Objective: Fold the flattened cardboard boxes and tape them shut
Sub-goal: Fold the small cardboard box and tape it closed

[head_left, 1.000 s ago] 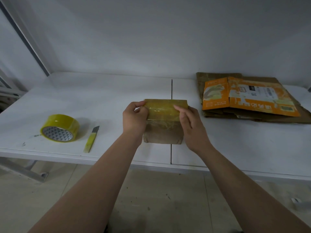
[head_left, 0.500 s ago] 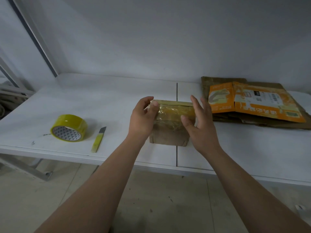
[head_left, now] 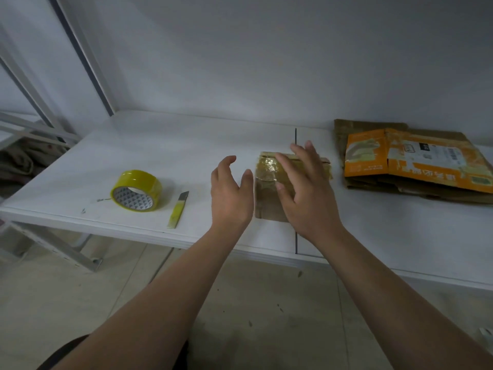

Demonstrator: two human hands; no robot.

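A small brown cardboard box stands on the white table, its top sealed with yellowish tape. My left hand hovers just left of the box, fingers relaxed and spread, holding nothing. In front of and over the box's right part floats my right hand, open with fingers straight, hiding much of the box. A roll of yellow tape lies to the left, with a yellow utility knife beside it. Flattened boxes, brown and orange, are stacked at the right.
The table's front edge runs close below the box. A seam splits the tabletop near the box. A metal frame and cloth pile stand at the far left. A grey wall rises behind the table.
Both hands have let go of the taped box and drawn back with fingers spread. The box now rests on the table by itself.
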